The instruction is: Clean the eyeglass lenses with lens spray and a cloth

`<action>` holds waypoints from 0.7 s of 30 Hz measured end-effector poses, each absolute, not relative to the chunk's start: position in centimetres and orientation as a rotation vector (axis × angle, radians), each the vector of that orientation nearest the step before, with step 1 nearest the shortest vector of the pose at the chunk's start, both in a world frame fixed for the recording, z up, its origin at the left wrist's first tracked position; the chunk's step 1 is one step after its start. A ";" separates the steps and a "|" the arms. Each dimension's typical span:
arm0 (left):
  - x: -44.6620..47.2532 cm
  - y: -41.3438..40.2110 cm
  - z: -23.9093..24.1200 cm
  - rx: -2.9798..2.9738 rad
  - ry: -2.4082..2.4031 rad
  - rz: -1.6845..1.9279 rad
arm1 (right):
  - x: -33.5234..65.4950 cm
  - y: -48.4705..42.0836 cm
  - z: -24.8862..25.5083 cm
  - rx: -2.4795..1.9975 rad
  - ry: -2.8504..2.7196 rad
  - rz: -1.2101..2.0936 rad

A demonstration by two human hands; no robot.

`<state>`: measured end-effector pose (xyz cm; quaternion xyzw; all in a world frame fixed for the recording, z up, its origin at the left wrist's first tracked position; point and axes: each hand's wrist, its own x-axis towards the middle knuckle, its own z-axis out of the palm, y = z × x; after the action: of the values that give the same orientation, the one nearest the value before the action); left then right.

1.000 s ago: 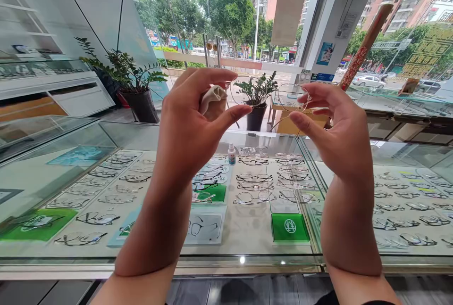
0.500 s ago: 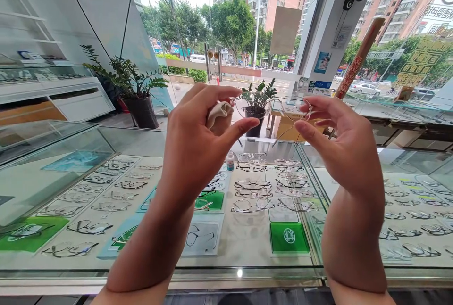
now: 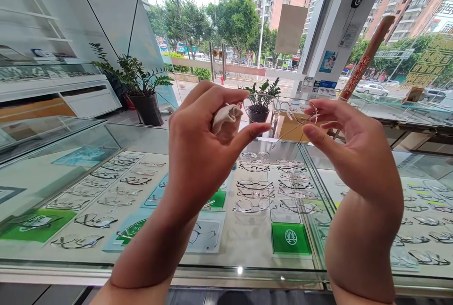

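The eyeglasses are hanging in the air between both hands, above the far edge of the glass display worktop, with one temple slanting down toward the near left. The right hand is holding the frame's right end between thumb and fingers. The left hand is clasping a bunched pale cloth in its palm, while its parted thumb and forefinger are framing the left lens; their exact contact is unclear. The work is seemingly partway along: the eyeglasses are already being held up, open, but setting them down is remaining undone. Whether the lenses are clean, I cannot tell.
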<state>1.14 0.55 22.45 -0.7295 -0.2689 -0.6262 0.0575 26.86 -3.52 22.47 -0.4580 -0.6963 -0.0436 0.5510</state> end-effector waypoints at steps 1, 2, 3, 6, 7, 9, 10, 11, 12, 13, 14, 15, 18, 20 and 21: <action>1.1 0.5 22.4 -2.213 -0.815 -1.899 | 26.9 -3.6 22.5 -1.087 -1.655 -0.104; 1.1 0.5 22.4 -2.216 -0.812 -1.901 | 26.9 -3.7 22.5 -1.091 -1.662 -0.106; 1.2 0.5 22.5 -2.219 -0.808 -1.903 | 26.9 -3.8 22.6 -1.094 -1.669 -0.109; 1.2 0.5 22.4 -2.225 -0.788 -1.907 | 26.8 -4.0 22.7 -1.103 -1.677 -0.110; 1.2 0.5 22.4 -2.225 -0.781 -1.906 | 26.8 -4.0 22.8 -1.105 -1.677 -0.107; 1.2 0.6 22.4 -2.222 -0.770 -1.899 | 26.7 -4.1 22.8 -1.108 -1.679 -0.095; 1.2 0.5 22.4 -2.221 -0.765 -1.893 | 26.7 -4.1 22.8 -1.109 -1.679 -0.089; 1.2 0.5 22.3 -2.220 -0.760 -1.886 | 26.7 -4.1 22.9 -1.111 -1.678 -0.084; 1.1 0.5 22.3 -2.220 -0.756 -1.879 | 26.7 -4.1 22.9 -1.114 -1.677 -0.079; 1.1 0.6 22.3 -2.218 -0.751 -1.874 | 26.7 -4.1 22.9 -1.117 -1.677 -0.073; 1.1 0.6 22.3 -2.214 -0.746 -1.871 | 26.7 -4.1 22.9 -1.121 -1.677 -0.068; 1.1 0.6 22.3 -2.209 -0.742 -1.871 | 26.6 -4.0 22.9 -1.126 -1.677 -0.061; 1.2 0.6 22.3 -2.197 -0.736 -1.873 | 26.6 -4.0 23.0 -1.139 -1.678 -0.041; 1.3 0.5 22.3 -2.200 -0.743 -1.866 | 26.5 -4.1 23.0 -1.145 -1.678 -0.036; 1.3 0.4 22.4 -2.201 -0.751 -1.860 | 26.5 -4.1 23.0 -1.145 -1.678 -0.038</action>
<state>1.27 0.40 22.36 -0.7367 -0.2514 -0.6224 0.0817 26.50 -4.08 23.01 -0.4791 -0.7020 -0.0159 0.5267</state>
